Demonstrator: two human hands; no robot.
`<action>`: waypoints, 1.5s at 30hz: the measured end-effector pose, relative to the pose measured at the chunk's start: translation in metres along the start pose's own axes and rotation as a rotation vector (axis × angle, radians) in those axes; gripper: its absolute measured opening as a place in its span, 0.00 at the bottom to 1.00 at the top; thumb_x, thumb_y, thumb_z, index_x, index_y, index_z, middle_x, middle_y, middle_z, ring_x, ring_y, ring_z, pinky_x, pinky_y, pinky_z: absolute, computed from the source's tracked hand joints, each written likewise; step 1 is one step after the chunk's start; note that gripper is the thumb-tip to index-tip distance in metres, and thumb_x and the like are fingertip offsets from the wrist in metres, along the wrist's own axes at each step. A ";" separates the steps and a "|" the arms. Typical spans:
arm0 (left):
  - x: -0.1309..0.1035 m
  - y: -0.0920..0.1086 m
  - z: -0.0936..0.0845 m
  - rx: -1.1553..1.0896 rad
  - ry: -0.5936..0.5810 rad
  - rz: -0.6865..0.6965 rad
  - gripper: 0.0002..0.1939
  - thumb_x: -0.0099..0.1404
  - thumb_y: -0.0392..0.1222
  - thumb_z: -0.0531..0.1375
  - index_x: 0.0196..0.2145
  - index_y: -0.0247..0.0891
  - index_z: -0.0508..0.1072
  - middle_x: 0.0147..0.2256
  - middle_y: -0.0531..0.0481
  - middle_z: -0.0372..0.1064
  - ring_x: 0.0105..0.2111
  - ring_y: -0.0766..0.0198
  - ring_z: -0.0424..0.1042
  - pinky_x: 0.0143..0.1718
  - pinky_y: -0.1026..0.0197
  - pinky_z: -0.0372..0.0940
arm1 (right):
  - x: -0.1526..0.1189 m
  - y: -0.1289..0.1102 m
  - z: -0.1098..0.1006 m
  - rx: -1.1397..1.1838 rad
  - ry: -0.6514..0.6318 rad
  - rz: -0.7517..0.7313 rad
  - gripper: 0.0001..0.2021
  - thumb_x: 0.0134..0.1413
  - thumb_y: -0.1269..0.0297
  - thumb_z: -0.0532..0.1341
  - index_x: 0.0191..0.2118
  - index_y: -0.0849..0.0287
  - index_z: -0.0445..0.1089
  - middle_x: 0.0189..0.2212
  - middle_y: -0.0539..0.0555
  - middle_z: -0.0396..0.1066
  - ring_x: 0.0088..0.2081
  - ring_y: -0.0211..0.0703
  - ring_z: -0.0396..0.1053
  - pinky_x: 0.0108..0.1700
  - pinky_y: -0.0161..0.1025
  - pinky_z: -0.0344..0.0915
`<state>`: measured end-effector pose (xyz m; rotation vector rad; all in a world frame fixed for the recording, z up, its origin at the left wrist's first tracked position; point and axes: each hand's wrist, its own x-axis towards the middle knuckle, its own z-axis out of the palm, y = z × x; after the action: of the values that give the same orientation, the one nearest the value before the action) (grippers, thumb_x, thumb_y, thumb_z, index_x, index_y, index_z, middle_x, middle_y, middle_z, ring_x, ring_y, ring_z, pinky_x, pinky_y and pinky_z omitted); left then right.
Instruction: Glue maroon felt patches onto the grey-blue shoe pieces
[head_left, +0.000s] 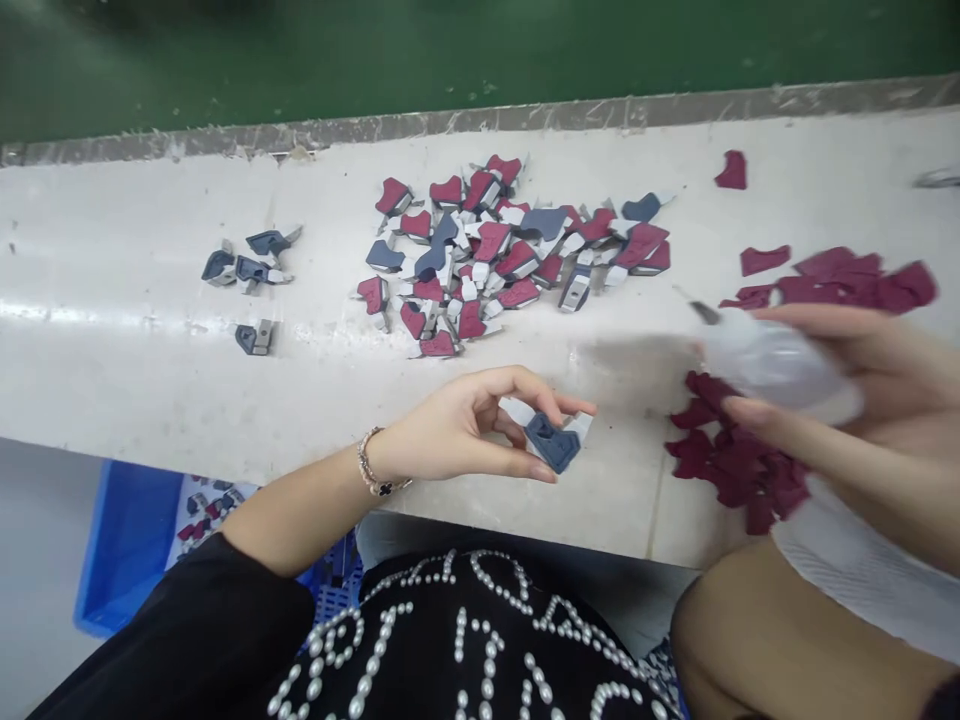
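Observation:
Between the thumb and fingers of my left hand (495, 425) is a small blue-grey plastic part (553, 440) with white tabs, its hollowed face turned up. My right hand (862, 400), smeared by motion, grips a translucent white squeeze bottle (780, 365) with a thin dark-based nozzle pointing left. Beneath the bottle lies a heap of loose maroon pieces (739, 455), and a second maroon heap (855, 280) is just beyond it. Past my left hand spreads a pile of parts (480, 250), some with maroon faces, others blue-grey.
Several blue-grey parts (255, 265) lie at the left of the white tabletop (120, 330). A single maroon piece (731, 170) is at the back right. Below the front edge stands a blue bin (135, 540) with more parts. A green surface (450, 55) runs behind the table.

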<state>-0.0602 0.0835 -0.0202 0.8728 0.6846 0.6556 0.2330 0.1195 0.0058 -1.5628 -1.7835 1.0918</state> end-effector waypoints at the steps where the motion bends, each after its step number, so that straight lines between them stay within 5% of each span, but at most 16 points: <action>1: -0.001 0.001 0.001 0.011 0.006 -0.014 0.16 0.57 0.30 0.70 0.41 0.36 0.71 0.56 0.42 0.72 0.50 0.60 0.77 0.43 0.64 0.76 | 0.004 -0.005 0.006 0.052 -0.049 -0.035 0.20 0.53 0.56 0.69 0.52 0.48 0.70 0.44 0.55 0.72 0.41 0.50 0.71 0.40 0.48 0.69; 4: -0.003 0.003 0.006 0.020 0.020 -0.071 0.16 0.56 0.32 0.71 0.39 0.36 0.70 0.55 0.42 0.72 0.46 0.63 0.78 0.43 0.64 0.76 | 0.014 -0.020 0.027 0.130 -0.176 -0.102 0.17 0.60 0.57 0.65 0.53 0.49 0.64 0.47 0.54 0.68 0.42 0.46 0.69 0.46 0.46 0.69; 8: -0.005 0.001 0.012 0.063 0.051 -0.124 0.17 0.55 0.36 0.72 0.37 0.36 0.68 0.44 0.46 0.75 0.45 0.63 0.77 0.43 0.63 0.74 | 0.029 -0.030 0.057 0.039 -0.211 -0.196 0.19 0.61 0.54 0.61 0.54 0.53 0.59 0.54 0.57 0.62 0.56 0.52 0.61 0.61 0.53 0.58; 16: -0.009 -0.008 0.016 0.480 0.002 -0.107 0.14 0.59 0.43 0.68 0.39 0.39 0.69 0.42 0.49 0.72 0.41 0.62 0.73 0.39 0.61 0.69 | 0.038 -0.027 0.105 -0.130 -0.169 -0.221 0.24 0.63 0.55 0.61 0.60 0.59 0.61 0.57 0.60 0.63 0.59 0.57 0.62 0.60 0.62 0.58; 24: -0.022 -0.016 0.028 0.728 0.171 -0.069 0.10 0.61 0.40 0.65 0.40 0.40 0.69 0.39 0.53 0.73 0.34 0.66 0.69 0.37 0.63 0.63 | 0.024 -0.024 0.110 -0.325 -0.202 -0.200 0.19 0.64 0.58 0.62 0.56 0.60 0.66 0.52 0.58 0.68 0.52 0.52 0.68 0.55 0.57 0.66; 29: -0.028 -0.032 0.031 0.648 0.287 -0.061 0.09 0.63 0.41 0.63 0.39 0.41 0.67 0.40 0.52 0.74 0.36 0.64 0.72 0.39 0.63 0.65 | 0.022 -0.020 0.085 -0.369 -0.285 -0.205 0.20 0.64 0.57 0.63 0.57 0.60 0.66 0.52 0.58 0.69 0.51 0.51 0.69 0.55 0.57 0.67; 35: -0.026 -0.047 0.024 0.617 0.313 0.002 0.10 0.64 0.45 0.63 0.38 0.41 0.65 0.46 0.47 0.75 0.52 0.57 0.73 0.46 0.62 0.68 | 0.076 -0.011 -0.015 -0.599 -0.123 0.004 0.18 0.66 0.59 0.61 0.57 0.59 0.67 0.55 0.59 0.67 0.52 0.50 0.69 0.53 0.54 0.69; 38: -0.023 -0.056 0.017 0.677 0.308 0.035 0.12 0.64 0.50 0.62 0.37 0.41 0.66 0.44 0.47 0.74 0.54 0.55 0.73 0.46 0.63 0.70 | 0.102 -0.016 -0.050 -0.709 -0.162 0.136 0.16 0.65 0.58 0.62 0.54 0.60 0.69 0.53 0.58 0.69 0.50 0.48 0.70 0.51 0.52 0.71; 45: -0.025 -0.065 0.017 0.682 0.460 0.078 0.23 0.56 0.64 0.65 0.35 0.42 0.68 0.39 0.50 0.75 0.45 0.57 0.77 0.40 0.67 0.72 | 0.127 -0.013 -0.050 -0.774 -0.377 0.292 0.15 0.65 0.58 0.62 0.53 0.60 0.69 0.50 0.57 0.70 0.47 0.47 0.71 0.48 0.49 0.72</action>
<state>-0.0475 0.0255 -0.0610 1.3968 1.3378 0.7099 0.2418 0.2547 0.0288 -2.2284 -2.4838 0.9038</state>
